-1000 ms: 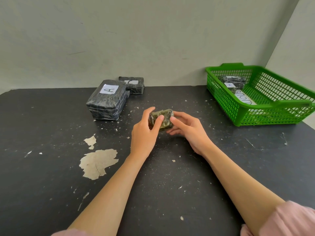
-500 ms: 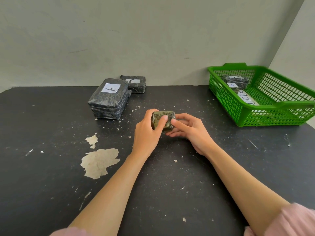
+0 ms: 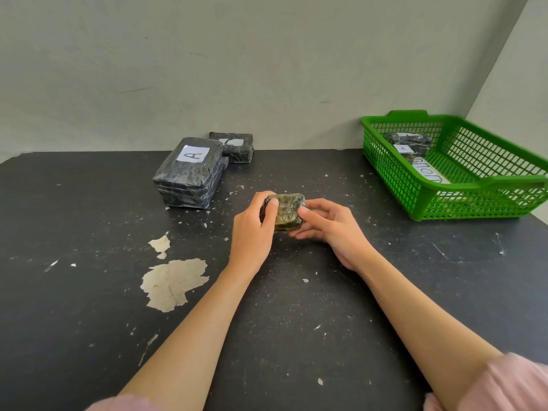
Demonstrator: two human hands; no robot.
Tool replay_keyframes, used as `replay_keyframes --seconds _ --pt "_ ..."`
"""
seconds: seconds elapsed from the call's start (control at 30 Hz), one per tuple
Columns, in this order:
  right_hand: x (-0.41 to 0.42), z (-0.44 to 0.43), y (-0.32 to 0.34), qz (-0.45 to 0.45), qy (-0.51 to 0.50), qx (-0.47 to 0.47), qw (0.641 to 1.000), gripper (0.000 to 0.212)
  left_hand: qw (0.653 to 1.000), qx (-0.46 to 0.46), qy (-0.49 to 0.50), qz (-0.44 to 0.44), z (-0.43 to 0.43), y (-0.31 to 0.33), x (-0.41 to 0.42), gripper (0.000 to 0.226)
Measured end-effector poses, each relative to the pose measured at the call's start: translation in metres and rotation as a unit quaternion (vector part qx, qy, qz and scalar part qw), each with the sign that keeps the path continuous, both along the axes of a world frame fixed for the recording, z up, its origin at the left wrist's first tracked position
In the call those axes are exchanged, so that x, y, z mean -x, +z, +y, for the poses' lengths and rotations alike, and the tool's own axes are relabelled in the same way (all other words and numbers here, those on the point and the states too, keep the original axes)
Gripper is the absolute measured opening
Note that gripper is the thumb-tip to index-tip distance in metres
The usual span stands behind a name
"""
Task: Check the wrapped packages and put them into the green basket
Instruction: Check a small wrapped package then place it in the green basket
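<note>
The small wrapped package, olive-green under shiny film, is about the middle of the table, clamped between both hands. The left hand curls over its left end with the thumb laid on the near face, and the right hand pinches its right end between thumb and fingers. The fingers cover both ends and the underside, so I cannot tell whether it rests on the table or is held just off it. Near the back edge, left of centre, lies a large black package with a white label reading A. Just behind its far right corner is a smaller black package whose label is too foreshortened to read. At the back right corner stands the green basket, its right end cut off by the frame. Inside it are dark wrapped packages, partly hidden by the mesh wall, and a white strip with writing I cannot make out. Pale peeled patches lie left of the forearms. The pink sleeves are cut off at the bottom.
</note>
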State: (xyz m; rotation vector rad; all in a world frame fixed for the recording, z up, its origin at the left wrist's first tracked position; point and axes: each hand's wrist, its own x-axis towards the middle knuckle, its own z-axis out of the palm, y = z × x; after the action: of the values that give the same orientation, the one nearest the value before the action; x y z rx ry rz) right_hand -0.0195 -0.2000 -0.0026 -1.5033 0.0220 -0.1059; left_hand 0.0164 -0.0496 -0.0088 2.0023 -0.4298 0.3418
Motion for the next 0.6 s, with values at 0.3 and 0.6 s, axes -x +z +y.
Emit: replay_keyframes --seconds 0.3,0.6 --pt "0.0004 -0.0028 0.0008 0.004 -0.012 -0.032 0.999 0.034 0.985 0.102 -0.09 0.103 0.0034 0.0024 -0.0021 0.033" --pt "0.0004 -0.0009 0.001 0.002 -0.012 -0.02 1.0 0.036 0.985 0.11 -0.076 0.105 0.0019 -0.0015 -0.0017 0.033"
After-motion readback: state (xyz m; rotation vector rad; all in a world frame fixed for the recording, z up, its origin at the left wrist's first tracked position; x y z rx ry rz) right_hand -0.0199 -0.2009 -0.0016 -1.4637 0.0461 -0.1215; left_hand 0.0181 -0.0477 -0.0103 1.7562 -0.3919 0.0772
